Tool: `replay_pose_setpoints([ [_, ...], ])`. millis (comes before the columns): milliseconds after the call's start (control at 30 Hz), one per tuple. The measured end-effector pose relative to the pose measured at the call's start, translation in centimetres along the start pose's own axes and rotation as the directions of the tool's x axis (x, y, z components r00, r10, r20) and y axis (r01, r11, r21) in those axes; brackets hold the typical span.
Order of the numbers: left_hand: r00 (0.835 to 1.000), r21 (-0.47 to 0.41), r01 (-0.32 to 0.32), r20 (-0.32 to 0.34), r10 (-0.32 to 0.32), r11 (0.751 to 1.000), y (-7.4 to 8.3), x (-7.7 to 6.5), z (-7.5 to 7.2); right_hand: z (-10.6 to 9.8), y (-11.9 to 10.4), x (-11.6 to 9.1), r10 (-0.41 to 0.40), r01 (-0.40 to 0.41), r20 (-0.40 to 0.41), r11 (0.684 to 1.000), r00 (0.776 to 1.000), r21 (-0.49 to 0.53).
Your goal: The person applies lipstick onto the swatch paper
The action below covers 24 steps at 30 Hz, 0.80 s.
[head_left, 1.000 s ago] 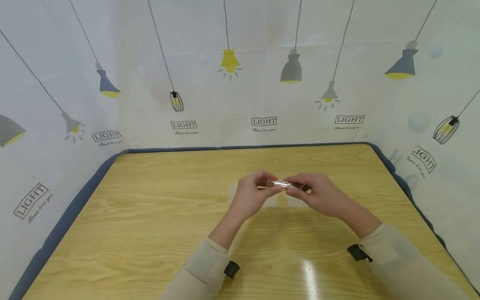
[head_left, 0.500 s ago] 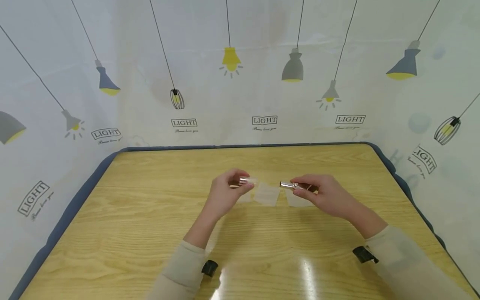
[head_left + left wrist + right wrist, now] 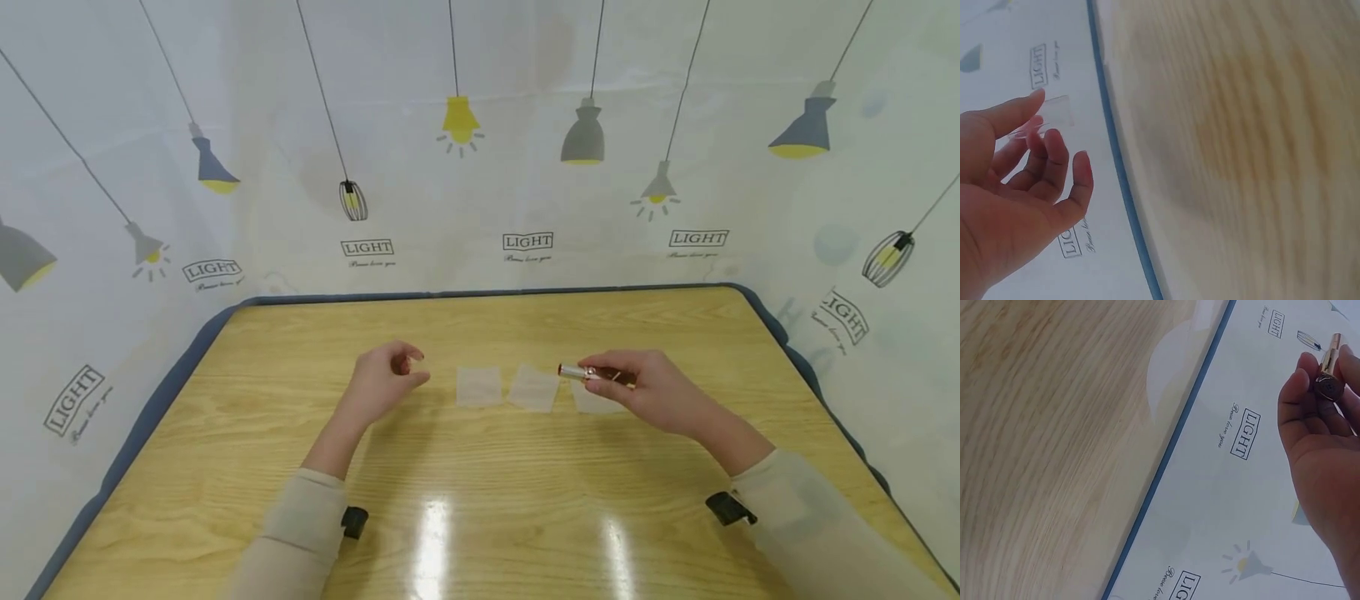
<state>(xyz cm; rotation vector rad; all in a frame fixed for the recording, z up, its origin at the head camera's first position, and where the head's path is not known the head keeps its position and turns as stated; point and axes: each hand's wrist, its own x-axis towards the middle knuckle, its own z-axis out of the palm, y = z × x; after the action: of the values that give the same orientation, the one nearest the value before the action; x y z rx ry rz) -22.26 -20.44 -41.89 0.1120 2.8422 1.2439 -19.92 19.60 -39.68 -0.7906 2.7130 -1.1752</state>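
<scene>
My right hand (image 3: 660, 392) holds a lipstick (image 3: 576, 372) above the rightmost pale square. Its shiny metal sleeve points left from the fingertips, uncapped, and a dark base is partly covered by the fingers. From the right wrist, the lipstick (image 3: 1330, 369) appears pinched between thumb and fingers. Over to the left, my left hand (image 3: 378, 383) is raised above the table. The left wrist view shows a clear lipstick cap (image 3: 1058, 111) pinched by thumb and forefinger, with the other fingers loosely bent. In the head view that cap can hardly be made out.
Three thin whitish squares lie in a row on the wooden table (image 3: 247, 417): a left one (image 3: 478, 387), a middle one (image 3: 533, 390) and a right one (image 3: 592, 400). A pale cloth wall (image 3: 450, 200) printed with lamps borders the table's back and sides.
One second ago both hands held the lipstick and cap together. The cap came off, and my left hand carried it left. My right hand shifted slightly right, then stayed there with the lipstick.
</scene>
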Motion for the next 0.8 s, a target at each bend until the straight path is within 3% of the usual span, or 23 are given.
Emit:
replay_pose_setpoints([
  [133,0.996,0.070,0.013,0.090,-0.019,0.997,-1.3,0.3,-0.7,-0.1,-0.1,-0.1,0.025,-0.025,0.011,1.000,1.000,0.013],
  [233,0.992,0.084,0.002,0.122,-0.013,0.996,-2.1,0.5,-0.8,0.0,-0.1,-0.2,0.037,-0.038,0.029,0.999,0.999,0.025],
  [800,0.980,0.123,0.000,0.198,-0.024,0.992,-3.7,1.1,-0.3,0.3,0.5,-0.4,0.029,-0.030,0.025,1.000,0.999,0.006],
])
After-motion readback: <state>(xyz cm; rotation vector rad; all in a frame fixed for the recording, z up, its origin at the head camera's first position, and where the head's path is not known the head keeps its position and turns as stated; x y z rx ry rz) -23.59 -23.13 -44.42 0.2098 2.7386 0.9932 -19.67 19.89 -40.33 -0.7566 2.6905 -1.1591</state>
